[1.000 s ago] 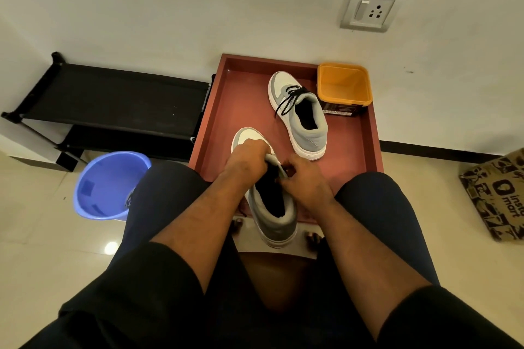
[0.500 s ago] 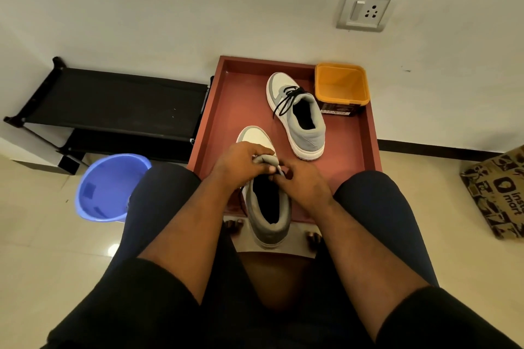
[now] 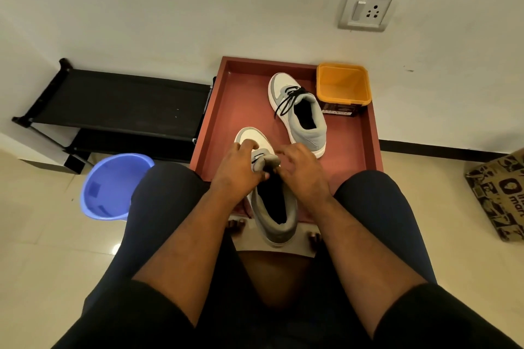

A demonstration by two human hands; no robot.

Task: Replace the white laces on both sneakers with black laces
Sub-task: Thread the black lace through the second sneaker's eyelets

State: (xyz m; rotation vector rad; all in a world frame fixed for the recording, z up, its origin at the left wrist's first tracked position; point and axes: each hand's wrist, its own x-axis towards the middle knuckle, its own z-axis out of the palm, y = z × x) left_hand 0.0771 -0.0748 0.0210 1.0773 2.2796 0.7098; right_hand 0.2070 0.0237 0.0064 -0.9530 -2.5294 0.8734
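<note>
The near grey sneaker [image 3: 273, 207] with a white toe stands on the front edge of the red tray [image 3: 235, 110], its heel toward me. My left hand [image 3: 241, 171] grips its left side and the folded-up tongue, thumb under the tongue. My right hand [image 3: 302, 171] rests at the tongue's right side with its fingers loosely spread. A short bit of black lace [image 3: 259, 156] shows between my hands. The far sneaker [image 3: 309, 125] lies further back on the tray, with black laces [image 3: 287, 99] threaded through it and hanging loose.
An orange tub [image 3: 343, 85] stands in the tray's back right corner. A blue bucket [image 3: 113, 187] sits on the floor at my left knee, and a black shoe rack [image 3: 119, 102] stands behind it. A printed cardboard box [image 3: 502, 195] is at the right.
My right hand has let its fingers loosen and spread beside the tongue. My left hand slid forward over the toe end. The sneaker shifted slightly.
</note>
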